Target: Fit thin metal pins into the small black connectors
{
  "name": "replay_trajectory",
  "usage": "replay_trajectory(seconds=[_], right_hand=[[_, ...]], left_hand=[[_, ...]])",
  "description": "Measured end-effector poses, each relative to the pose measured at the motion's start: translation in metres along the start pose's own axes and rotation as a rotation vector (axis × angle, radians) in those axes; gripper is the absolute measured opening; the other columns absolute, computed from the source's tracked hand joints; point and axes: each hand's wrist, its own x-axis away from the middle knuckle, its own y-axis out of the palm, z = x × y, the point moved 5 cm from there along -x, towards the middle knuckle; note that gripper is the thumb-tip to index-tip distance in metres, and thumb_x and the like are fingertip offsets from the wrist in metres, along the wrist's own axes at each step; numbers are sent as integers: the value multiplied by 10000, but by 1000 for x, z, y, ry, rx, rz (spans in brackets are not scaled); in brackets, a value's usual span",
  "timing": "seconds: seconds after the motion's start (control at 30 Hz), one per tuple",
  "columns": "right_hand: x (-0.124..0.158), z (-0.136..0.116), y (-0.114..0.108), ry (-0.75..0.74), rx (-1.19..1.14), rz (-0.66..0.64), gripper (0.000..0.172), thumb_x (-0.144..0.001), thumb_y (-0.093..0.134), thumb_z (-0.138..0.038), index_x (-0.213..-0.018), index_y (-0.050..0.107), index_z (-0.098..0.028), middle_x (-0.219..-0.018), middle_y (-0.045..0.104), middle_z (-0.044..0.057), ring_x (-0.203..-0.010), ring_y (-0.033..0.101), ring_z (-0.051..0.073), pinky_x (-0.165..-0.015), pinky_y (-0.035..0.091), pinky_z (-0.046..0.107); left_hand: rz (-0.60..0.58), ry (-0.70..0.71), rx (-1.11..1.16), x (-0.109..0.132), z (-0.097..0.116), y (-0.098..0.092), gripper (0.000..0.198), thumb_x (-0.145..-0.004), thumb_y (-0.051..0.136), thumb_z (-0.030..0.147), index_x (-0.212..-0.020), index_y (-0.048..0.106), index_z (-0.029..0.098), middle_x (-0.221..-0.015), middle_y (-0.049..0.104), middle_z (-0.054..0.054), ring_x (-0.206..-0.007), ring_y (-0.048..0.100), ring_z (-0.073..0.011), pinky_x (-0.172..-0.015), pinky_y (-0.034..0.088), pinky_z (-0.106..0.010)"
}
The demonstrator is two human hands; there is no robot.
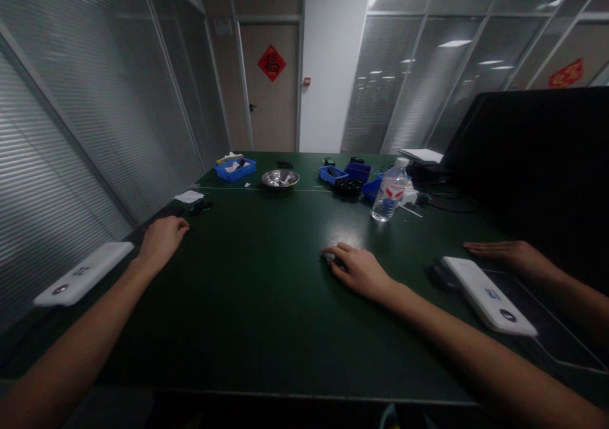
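Observation:
My right hand [359, 269] rests low over the green tabletop [257, 302], right of the middle. Its fingers curl round a small grey-white piece [328, 256], too small and blurred to name. At the table's left side lies my left hand [164, 235], fingers bent and pressed together; what they hold, if anything, is hidden. Just beyond that hand are a small black object [200, 207] and a white piece of paper [189, 197].
A white power bank-like device [85, 273] lies by my left forearm, another white device [490, 296] at right. A person's hand [504, 251] is beyond it, near a black monitor [533, 175]. Farther back are a water bottle [391, 191], metal bowl [280, 179] and blue trays [235, 169].

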Motion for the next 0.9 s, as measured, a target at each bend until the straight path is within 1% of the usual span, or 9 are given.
replay_trajectory(seconds=[0.1, 0.17, 0.27, 0.37, 0.53, 0.63, 0.77, 0.9], right_hand=[[0, 1, 0, 3, 2, -3, 381, -1028, 502, -314, -1394, 579, -247, -1184, 665, 83, -892, 674, 199, -776, 471, 303], [0, 0, 0, 3, -1, -7, 375, -1030, 497, -313, -1390, 581, -248, -1177, 666, 81, -897, 672, 199, -782, 473, 303], [0, -1, -1, 0, -1, -11, 374, -1032, 494, -317, -1389, 580, -244, -1171, 665, 82, -896, 671, 200, -783, 476, 304], [1, -3, -2, -8, 0, -7, 371, -1036, 485, -318, -1385, 583, -238, -1172, 661, 83, -887, 670, 197, -771, 476, 299], [1, -2, 0, -5, 4, -4, 370, -1037, 488, -317, -1385, 584, -238, -1184, 656, 88, -881, 671, 190, -776, 477, 293], [1, 0, 1, -15, 6, -1, 374, -1033, 497, -315, -1390, 581, -238, -1184, 658, 89, -890, 673, 195, -785, 480, 299], [1, 0, 1, -19, 3, 3, 365, -1035, 493, -318, -1376, 591, -232, -1172, 660, 90, -884, 676, 198, -779, 487, 305], [0, -1, 0, -19, -8, 0, 373, -1035, 494, -310, -1390, 580, -236, -1172, 663, 91, -886, 675, 201, -778, 495, 308]], left_hand=[[-1, -8, 1, 0, 2, 0, 323, -939, 485, 341, -1067, 735, 183, -1097, 737, -152, -1025, 682, -337, -850, 544, -429], [12, 8, -26, 1, 7, -2, 321, -934, 476, 336, -1027, 735, 170, -1074, 729, -165, -1008, 681, -347, -822, 545, -431], [20, 31, -75, 3, 16, -6, 306, -928, 458, 293, -961, 726, 150, -1024, 718, -180, -978, 685, -351, -798, 539, -425], [-7, 32, -101, 4, 23, -8, 294, -936, 438, 248, -935, 710, 136, -990, 710, -184, -949, 687, -336, -791, 529, -408], [-69, 28, -97, 0, 24, -9, 252, -944, 458, 204, -934, 697, 125, -976, 710, -167, -919, 687, -297, -779, 510, -364], [-64, 17, -110, 1, 25, -10, 240, -951, 483, 212, -937, 695, 103, -953, 705, -161, -899, 676, -288, -775, 500, -352], [-46, 5, -112, 8, 30, -15, 275, -985, 492, 259, -1000, 693, 72, -991, 699, -139, -934, 645, -275, -758, 485, -325], [-32, -1, -106, 11, 24, -17, 281, -991, 515, 272, -1072, 701, 77, -1015, 702, -113, -959, 633, -280, -797, 485, -342]])
